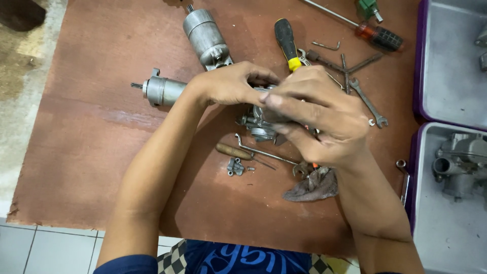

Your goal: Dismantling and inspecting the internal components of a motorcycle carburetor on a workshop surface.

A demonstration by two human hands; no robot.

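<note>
At the centre of the frame both hands close round a small grey metal carburettor [259, 124], left hand [231, 83] steadying it while right hand [317, 114] grips over, tools within reach

I sit at a big brown board [91, 152] — white floor tiles [50, 251] near me, dirty grey floor [20, 66] far left.

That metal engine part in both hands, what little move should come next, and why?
Probably tilt the metal engine part toward the camera. Both the left hand and the right hand wrap around it above the brown board, so most of it is hidden. The screwdriver with the yellow collar lies just behind the hands, untouched.
</note>
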